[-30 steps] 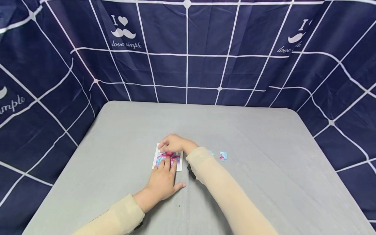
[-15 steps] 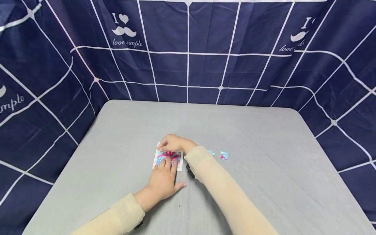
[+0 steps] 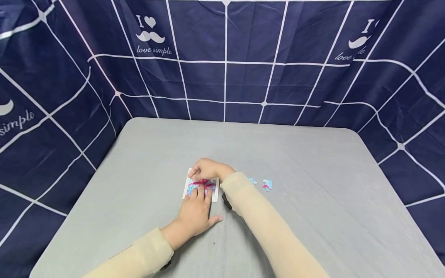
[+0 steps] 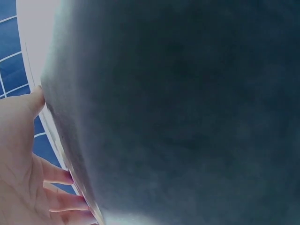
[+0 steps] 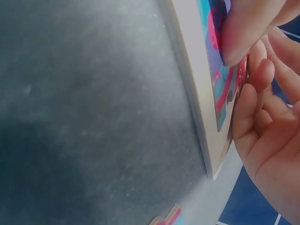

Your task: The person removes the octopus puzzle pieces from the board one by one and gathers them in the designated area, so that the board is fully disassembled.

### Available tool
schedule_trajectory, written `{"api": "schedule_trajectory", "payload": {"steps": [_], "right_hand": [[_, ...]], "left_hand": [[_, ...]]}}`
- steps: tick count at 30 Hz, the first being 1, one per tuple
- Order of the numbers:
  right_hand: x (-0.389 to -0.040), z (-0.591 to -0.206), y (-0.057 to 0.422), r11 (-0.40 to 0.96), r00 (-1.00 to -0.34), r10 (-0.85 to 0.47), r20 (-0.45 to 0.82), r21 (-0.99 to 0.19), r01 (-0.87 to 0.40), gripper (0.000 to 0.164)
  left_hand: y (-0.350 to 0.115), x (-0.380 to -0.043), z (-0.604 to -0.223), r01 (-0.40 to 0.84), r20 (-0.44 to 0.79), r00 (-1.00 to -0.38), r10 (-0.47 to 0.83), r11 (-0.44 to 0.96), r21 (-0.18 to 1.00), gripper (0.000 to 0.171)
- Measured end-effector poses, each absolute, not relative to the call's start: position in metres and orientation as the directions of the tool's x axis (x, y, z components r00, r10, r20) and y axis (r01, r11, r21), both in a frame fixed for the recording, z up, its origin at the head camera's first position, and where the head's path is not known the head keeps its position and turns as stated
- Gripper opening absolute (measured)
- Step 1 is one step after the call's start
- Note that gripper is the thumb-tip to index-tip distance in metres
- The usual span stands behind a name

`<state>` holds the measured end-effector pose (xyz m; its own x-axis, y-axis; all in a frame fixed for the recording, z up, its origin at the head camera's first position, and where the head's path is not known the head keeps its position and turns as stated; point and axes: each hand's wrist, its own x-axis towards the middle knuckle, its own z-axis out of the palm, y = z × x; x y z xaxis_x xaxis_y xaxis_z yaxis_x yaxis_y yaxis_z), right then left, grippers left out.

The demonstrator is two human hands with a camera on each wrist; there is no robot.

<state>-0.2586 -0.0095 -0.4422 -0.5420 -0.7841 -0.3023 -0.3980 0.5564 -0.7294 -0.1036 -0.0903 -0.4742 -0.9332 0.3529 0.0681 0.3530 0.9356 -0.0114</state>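
Note:
A small jigsaw puzzle (image 3: pixel 193 185) with a pink and blue picture lies in a pale frame (image 3: pixel 216 194) on the table. My left hand (image 3: pixel 195 216) rests with straight fingers on the picture's lower part, thumb spread onto the table. Across the upper left of the puzzle reaches my right hand (image 3: pixel 207 168), its fingers curled and the fingertips down at the frame's corner. In the right wrist view the right hand (image 5: pixel 276 145) is at the puzzle's far side, beside the left hand's fingers (image 5: pixel 246 30). I cannot tell whether a piece is between the right fingertips.
Right of the puzzle lie two loose jigsaw pieces, one light blue and pink (image 3: pixel 267 184), the other light blue (image 3: pixel 252 180) and partly behind the right sleeve (image 3: pixel 240 191). A dark blue checked curtain (image 3: pixel 243 81) surrounds the grey table (image 3: pixel 313 216) at the back and sides.
The right hand's fingertips have shifted slightly at the puzzle's upper left corner. The left hand stays on the picture. The whole head view has drifted a little.

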Motion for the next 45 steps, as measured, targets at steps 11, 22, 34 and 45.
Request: {"api": "schedule_trajectory", "payload": {"steps": [11,22,34,45], "right_hand": [[-0.255,-0.443,-0.015,0.614,-0.629,-0.719,-0.296,-0.694,-0.375,0.014],[-0.255,-0.444,-0.013,0.563,-0.603,-0.748,-0.279,-0.748,-0.352,0.014],[-0.258,-0.449,-0.007,0.486,-0.591,-0.777,-0.217,-0.804,-0.344,0.016],[-0.267,-0.442,0.024,0.412,-0.659,-0.742,-0.124,-0.86,-0.302,0.021]], "left_hand": [[-0.09,-0.104,-0.476,0.359,0.084,-0.93,0.358,0.933,-0.014,0.095],[-0.09,-0.104,-0.473,0.35,0.044,-0.936,0.35,0.937,-0.006,0.094],[-0.09,-0.103,-0.472,0.348,0.056,-0.936,0.348,0.937,-0.004,0.094],[-0.089,-0.103,-0.473,0.327,0.03,-0.945,0.327,0.945,0.016,0.093]]}}
